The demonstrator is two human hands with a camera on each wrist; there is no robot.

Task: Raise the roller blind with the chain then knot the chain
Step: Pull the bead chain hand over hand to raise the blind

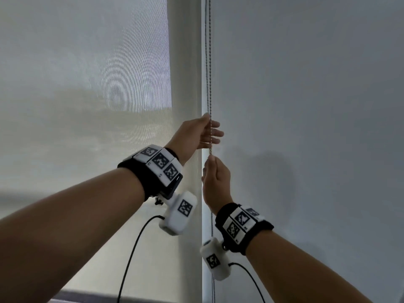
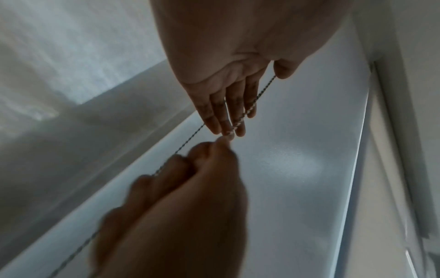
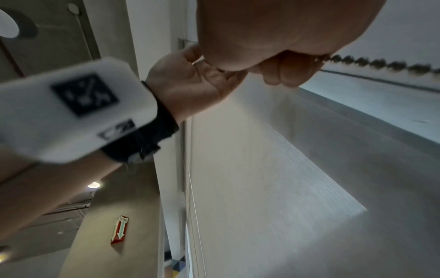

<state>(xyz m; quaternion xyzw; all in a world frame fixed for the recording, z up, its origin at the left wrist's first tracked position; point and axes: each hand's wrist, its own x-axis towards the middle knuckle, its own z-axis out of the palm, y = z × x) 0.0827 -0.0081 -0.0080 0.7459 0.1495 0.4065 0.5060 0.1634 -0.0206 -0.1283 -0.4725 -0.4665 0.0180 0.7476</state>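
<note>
We are seeing a pale grey roller blind [image 1: 306, 84]; a beaded chain [image 1: 210, 62] is showing dark grey with lighter glints; the mesh blind [image 1: 87, 84] is showing off-white with rippled moiré rings; black wristbands [image 1: 150, 182] are carrying white blocks [image 1: 161, 162] printed with black-and-white square codes; a red and white fire sign [image 3: 119, 229] is hanging on a beige wall [image 3: 100, 235].

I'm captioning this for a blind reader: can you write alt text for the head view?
Two bare hands hold a bead chain beside a lowered roller blind: the left hand higher with fingers extended, the right hand just below, pinching it.
</note>
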